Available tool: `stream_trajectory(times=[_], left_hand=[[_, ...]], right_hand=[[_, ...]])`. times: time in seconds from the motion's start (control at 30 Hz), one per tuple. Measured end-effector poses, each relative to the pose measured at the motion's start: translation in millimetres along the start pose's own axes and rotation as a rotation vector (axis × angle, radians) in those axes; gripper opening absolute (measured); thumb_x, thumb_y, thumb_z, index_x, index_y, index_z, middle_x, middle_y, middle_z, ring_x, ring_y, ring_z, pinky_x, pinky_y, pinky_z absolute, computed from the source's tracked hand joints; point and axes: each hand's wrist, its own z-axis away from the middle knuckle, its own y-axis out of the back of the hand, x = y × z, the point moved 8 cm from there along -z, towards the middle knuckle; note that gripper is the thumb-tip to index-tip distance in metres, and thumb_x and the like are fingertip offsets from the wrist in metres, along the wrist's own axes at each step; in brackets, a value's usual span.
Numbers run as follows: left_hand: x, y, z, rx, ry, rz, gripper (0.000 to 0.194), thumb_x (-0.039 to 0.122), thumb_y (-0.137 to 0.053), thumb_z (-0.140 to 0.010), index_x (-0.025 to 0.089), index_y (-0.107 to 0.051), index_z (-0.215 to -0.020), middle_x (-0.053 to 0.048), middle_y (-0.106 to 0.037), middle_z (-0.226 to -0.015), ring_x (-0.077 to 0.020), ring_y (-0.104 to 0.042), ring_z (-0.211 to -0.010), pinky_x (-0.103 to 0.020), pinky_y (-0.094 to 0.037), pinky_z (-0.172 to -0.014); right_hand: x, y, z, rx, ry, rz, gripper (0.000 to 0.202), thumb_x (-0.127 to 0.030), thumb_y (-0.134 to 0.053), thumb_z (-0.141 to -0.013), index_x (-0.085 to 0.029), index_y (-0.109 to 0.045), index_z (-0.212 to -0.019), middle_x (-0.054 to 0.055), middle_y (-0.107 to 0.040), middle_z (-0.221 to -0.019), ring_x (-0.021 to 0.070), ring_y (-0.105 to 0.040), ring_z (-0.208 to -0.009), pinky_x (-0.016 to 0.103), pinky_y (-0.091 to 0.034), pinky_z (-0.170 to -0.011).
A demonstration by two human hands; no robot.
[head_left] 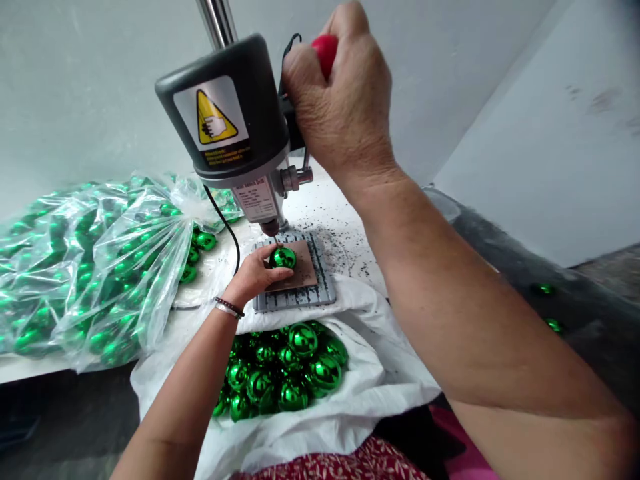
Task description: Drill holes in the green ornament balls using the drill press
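My left hand [259, 270] grips a shiny green Christmas ball [283, 258] between thumb and fingers. The ball rests on a brown board [306, 270], which lies on the grey slotted base plate [325, 290] of a small bench drill [225, 107]. Right above the ball is the drill's chuck [270, 227]; whether the bit touches the ball I cannot tell. Up beside the motor housing, my right hand [345, 87] is wrapped round the red knob [325, 55] of the drill's lever.
White cloth [365, 393] near my lap holds a heap of green balls [290, 373]. At left, a clear plastic bag [100, 267] bulges with more, several lying loose at its mouth. Dark shavings [345, 247] litter the white table. A black cord [225, 227] hangs beside the drill.
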Motion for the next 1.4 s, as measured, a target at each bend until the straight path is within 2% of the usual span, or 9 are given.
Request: stream_trajectory(times=[0.07, 0.13, 0.27, 0.57, 0.67, 0.8, 0.93, 1.1, 1.4], left_hand=[[-7, -4.6, 0, -0.037, 0.057, 0.057, 0.078, 0.035, -0.084, -0.063, 0.019, -0.062, -0.136, -0.004, -0.070, -0.095, -0.0185, -0.063, -0.081, -0.034, -0.055, -0.078], [-9, -6.0, 0, -0.038, 0.086, 0.069, 0.079, 0.034, -0.083, -0.064, 0.019, -0.060, -0.137, -0.002, -0.070, -0.089, -0.0169, -0.062, -0.076, -0.031, -0.055, -0.072], [-8, -6.9, 1, -0.028, 0.091, 0.082, 0.074, 0.030, -0.083, -0.065, 0.019, -0.062, -0.135, -0.001, -0.072, -0.090, -0.0153, -0.062, -0.076, -0.028, -0.055, -0.073], [2, -5.4, 6, 0.001, 0.030, 0.060, 0.066, 0.026, -0.084, -0.065, 0.017, -0.067, -0.128, -0.003, -0.074, -0.105, -0.0195, -0.065, -0.096, -0.033, -0.051, -0.096], [2, -7.2, 6, -0.010, 0.013, 0.080, 0.062, 0.026, -0.083, -0.066, 0.017, -0.067, -0.125, -0.003, -0.073, -0.107, -0.0198, -0.065, -0.096, -0.033, -0.051, -0.094], [-2, -9.5, 3, -0.016, -0.038, 0.093, 0.053, 0.029, -0.083, -0.065, 0.019, -0.071, -0.116, -0.001, -0.073, -0.103, -0.0199, -0.064, -0.095, -0.031, -0.052, -0.088], [-6, -11.7, -1, -0.026, -0.081, 0.081, 0.048, 0.031, -0.082, -0.066, 0.019, -0.072, -0.111, -0.001, -0.071, -0.096, -0.0200, -0.064, -0.090, -0.031, -0.053, -0.084], [-12, -8.6, -5, 0.024, -0.101, 0.040, 0.057, 0.033, -0.086, -0.062, 0.022, -0.072, -0.117, -0.005, -0.069, -0.108, -0.0228, -0.063, -0.099, -0.036, -0.051, -0.095], [-19, -12.2, -8, 0.006, -0.086, -0.002, 0.071, 0.038, -0.085, -0.064, 0.023, -0.066, -0.131, -0.009, -0.063, -0.126, -0.0258, -0.061, -0.111, -0.041, -0.045, -0.107]], right_hand=[[0, 1, -1, 0.012, -0.002, -0.010, 0.014, -0.027, -0.041, -0.097, -0.018, -0.035, -0.089, -0.005, -0.029, -0.078, 0.0057, -0.024, -0.069, 0.017, -0.032, -0.079], [0, 1, -1, 0.017, -0.008, -0.014, 0.025, -0.027, -0.042, -0.097, -0.021, -0.025, -0.079, -0.005, -0.028, -0.076, 0.0053, -0.025, -0.069, 0.018, -0.030, -0.077], [-1, -1, -1, 0.015, -0.026, 0.001, 0.035, -0.024, -0.043, -0.096, -0.022, -0.017, -0.073, -0.006, -0.025, -0.073, 0.0042, -0.023, -0.069, 0.018, -0.025, -0.072], [-7, 10, 13, 0.069, 0.046, -0.024, 0.034, -0.019, -0.050, -0.092, -0.022, -0.022, -0.073, -0.008, -0.026, -0.068, 0.0029, -0.023, -0.064, 0.020, -0.025, -0.068], [-10, 16, 20, 0.097, 0.081, -0.012, 0.028, -0.018, -0.051, -0.090, -0.020, -0.028, -0.074, -0.008, -0.028, -0.067, 0.0025, -0.025, -0.063, 0.020, -0.024, -0.067], [-10, 22, 23, 0.102, 0.033, 0.097, 0.022, -0.014, -0.049, -0.087, -0.018, -0.033, -0.072, -0.008, -0.030, -0.064, 0.0007, -0.024, -0.062, 0.020, -0.024, -0.067], [-14, 30, 35, 0.102, 0.158, 0.135, 0.016, -0.015, -0.049, -0.083, -0.015, -0.040, -0.070, -0.008, -0.034, -0.060, -0.0006, -0.028, -0.059, 0.019, -0.025, -0.064], [-11, 37, 61, 0.123, 0.340, 0.195, 0.014, -0.022, -0.047, -0.082, -0.013, -0.050, -0.072, -0.006, -0.043, -0.061, -0.0005, -0.034, -0.059, 0.017, -0.030, -0.062], [-4, 38, 90, 0.273, 0.438, 0.219, 0.012, -0.022, -0.049, -0.084, -0.014, -0.052, -0.075, -0.004, -0.047, -0.067, 0.0006, -0.040, -0.060, 0.017, -0.037, -0.060]])
